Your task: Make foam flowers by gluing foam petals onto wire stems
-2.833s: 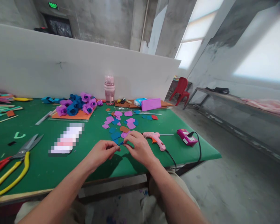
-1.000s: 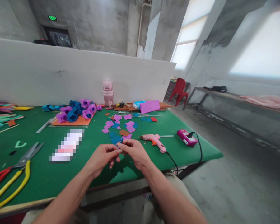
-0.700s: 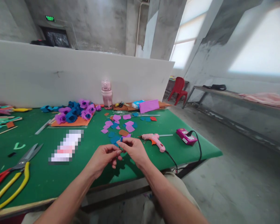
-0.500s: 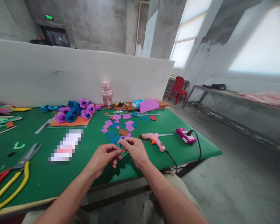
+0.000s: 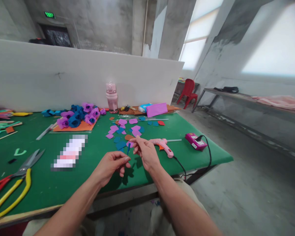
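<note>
A small rolled strip of blue foam [image 5: 128,148] stands upright between the thumb and fingers of my left hand [image 5: 115,163]. My right hand [image 5: 145,151] is just to its right, apart from the roll. Its fingers are loosely bent and reach out over the loose petals, and nothing shows in them. Purple petals [image 5: 136,131] and blue petals [image 5: 121,145] lie scattered on the green table [image 5: 88,183] beyond both hands. Close by on the right lies a pink hot glue gun [image 5: 166,148], its nozzle hidden behind my right hand.
Purple and blue foam flowers [image 5: 75,118] rest on an orange sheet at the back left. Large scissors [image 5: 24,167] with red and yellow handles lie at left. A pink bottle [image 5: 111,98] stands by the white board [image 5: 64,78]. A magenta power box [image 5: 196,142] sits at right.
My right hand has come off the blue roll and moved up and to the right, with its fingers loosening. My left hand keeps hold of the roll in nearly the same place.
</note>
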`<state>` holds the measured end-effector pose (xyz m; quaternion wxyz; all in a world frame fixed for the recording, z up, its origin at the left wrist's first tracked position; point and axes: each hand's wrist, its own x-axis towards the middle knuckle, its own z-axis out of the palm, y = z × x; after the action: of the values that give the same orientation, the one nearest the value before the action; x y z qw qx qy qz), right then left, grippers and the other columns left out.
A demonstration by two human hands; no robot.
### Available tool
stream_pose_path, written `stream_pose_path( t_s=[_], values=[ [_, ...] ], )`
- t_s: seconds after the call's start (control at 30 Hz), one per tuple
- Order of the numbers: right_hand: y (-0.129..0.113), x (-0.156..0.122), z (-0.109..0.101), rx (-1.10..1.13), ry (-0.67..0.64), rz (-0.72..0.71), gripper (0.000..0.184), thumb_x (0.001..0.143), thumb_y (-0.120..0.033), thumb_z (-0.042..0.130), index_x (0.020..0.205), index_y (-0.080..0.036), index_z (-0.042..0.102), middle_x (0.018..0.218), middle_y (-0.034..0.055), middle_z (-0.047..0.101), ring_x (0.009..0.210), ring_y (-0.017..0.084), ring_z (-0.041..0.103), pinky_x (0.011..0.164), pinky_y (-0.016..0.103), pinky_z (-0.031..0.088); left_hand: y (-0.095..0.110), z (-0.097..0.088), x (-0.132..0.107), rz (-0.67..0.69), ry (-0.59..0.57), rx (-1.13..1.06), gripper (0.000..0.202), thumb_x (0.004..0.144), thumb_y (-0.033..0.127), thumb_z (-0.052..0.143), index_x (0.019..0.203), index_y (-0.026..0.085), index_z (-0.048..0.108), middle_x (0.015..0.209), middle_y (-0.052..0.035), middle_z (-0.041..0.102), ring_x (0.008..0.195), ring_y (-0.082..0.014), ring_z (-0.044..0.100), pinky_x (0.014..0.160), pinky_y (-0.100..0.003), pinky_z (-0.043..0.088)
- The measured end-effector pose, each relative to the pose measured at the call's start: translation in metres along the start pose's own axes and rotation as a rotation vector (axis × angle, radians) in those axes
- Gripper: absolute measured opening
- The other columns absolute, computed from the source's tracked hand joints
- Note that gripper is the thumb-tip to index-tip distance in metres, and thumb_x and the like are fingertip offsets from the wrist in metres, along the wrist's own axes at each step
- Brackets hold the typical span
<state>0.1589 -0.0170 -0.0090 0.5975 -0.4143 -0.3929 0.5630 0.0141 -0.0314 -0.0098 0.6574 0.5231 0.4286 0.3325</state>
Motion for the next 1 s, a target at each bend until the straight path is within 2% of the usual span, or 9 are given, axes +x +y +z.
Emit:
stream_pose_path(
  t_s=[0.1, 0.23, 0.33, 0.5, 0.73, 0.9, 1.0],
  values=[
    [0.001, 0.000, -0.001, 0.009, -0.041, 0.077, 0.043, 0.070, -0.055, 0.054, 0.074, -0.015, 0.067, 0.066, 0.0011, 0.057, 0.046, 0.006, 0.043, 0.049, 0.022, 0.038, 0.001, -0.001, 0.000, -0.010, 0.045, -0.009, 0.027, 0.067, 0.038, 0.066, 0.070, 0.013, 0.058, 0.062, -0.0011, 0.063, 0.039, -0.0051, 0.045, 0.040, -0.020, 0.041],
    [0.004, -0.005, 0.001, -0.162, -0.164, 0.046, 0.030, 0.062, -0.044, 0.067, 0.064, -0.014, 0.065, 0.057, -0.0021, 0.053, 0.048, 0.006, 0.042, 0.049, 0.021, 0.034, 0.001, -0.001, 0.001, -0.003, 0.046, -0.010, 0.028, 0.066, 0.039, 0.067, 0.072, 0.013, 0.059, 0.062, -0.0010, 0.063, 0.039, -0.0053, 0.045, 0.040, -0.021, 0.041],
    [0.005, -0.006, 0.002, -0.199, -0.159, 0.011, 0.025, 0.062, -0.039, 0.068, 0.063, -0.014, 0.066, 0.053, -0.0025, 0.053, 0.050, 0.007, 0.043, 0.050, 0.022, 0.033, 0.002, 0.000, 0.000, -0.001, 0.019, -0.004, 0.031, 0.068, 0.043, 0.064, 0.076, 0.013, 0.060, 0.067, -0.0026, 0.064, 0.040, -0.0055, 0.045, 0.040, -0.021, 0.041],
    [0.003, -0.002, -0.002, -0.194, -0.170, 0.049, 0.028, 0.066, -0.041, 0.064, 0.070, -0.014, 0.069, 0.057, -0.0013, 0.056, 0.049, 0.006, 0.040, 0.049, 0.021, 0.032, 0.002, -0.007, 0.002, 0.012, 0.016, -0.042, 0.036, 0.073, 0.045, 0.057, 0.089, 0.013, 0.060, 0.077, -0.0046, 0.064, 0.044, -0.0061, 0.049, 0.040, -0.019, 0.040],
    [0.003, -0.001, -0.006, -0.203, -0.204, 0.042, 0.027, 0.067, -0.040, 0.063, 0.073, -0.015, 0.070, 0.050, -0.0048, 0.044, 0.049, 0.006, 0.035, 0.050, 0.021, 0.031, 0.004, -0.011, 0.000, -0.001, 0.071, 0.080, 0.026, 0.072, 0.038, 0.060, 0.074, 0.013, 0.062, 0.054, 0.0029, 0.056, 0.038, -0.0045, 0.045, 0.039, -0.017, 0.034],
    [0.005, 0.000, -0.009, -0.169, -0.235, 0.056, 0.026, 0.068, -0.040, 0.063, 0.074, -0.015, 0.069, 0.049, -0.0062, 0.038, 0.048, 0.006, 0.032, 0.051, 0.021, 0.031, 0.008, -0.011, -0.004, 0.024, 0.104, 0.145, 0.024, 0.070, 0.037, 0.062, 0.065, 0.013, 0.060, 0.051, 0.0036, 0.056, 0.039, -0.0044, 0.046, 0.043, -0.017, 0.034],
    [0.005, 0.000, -0.009, -0.181, -0.229, 0.060, 0.026, 0.068, -0.040, 0.063, 0.072, -0.014, 0.069, 0.050, -0.0057, 0.041, 0.049, 0.005, 0.033, 0.051, 0.021, 0.030, 0.007, -0.013, -0.003, 0.043, 0.120, 0.139, 0.025, 0.066, 0.036, 0.066, 0.060, 0.014, 0.057, 0.050, 0.0045, 0.054, 0.040, -0.0049, 0.046, 0.043, -0.017, 0.036]
  ],
)
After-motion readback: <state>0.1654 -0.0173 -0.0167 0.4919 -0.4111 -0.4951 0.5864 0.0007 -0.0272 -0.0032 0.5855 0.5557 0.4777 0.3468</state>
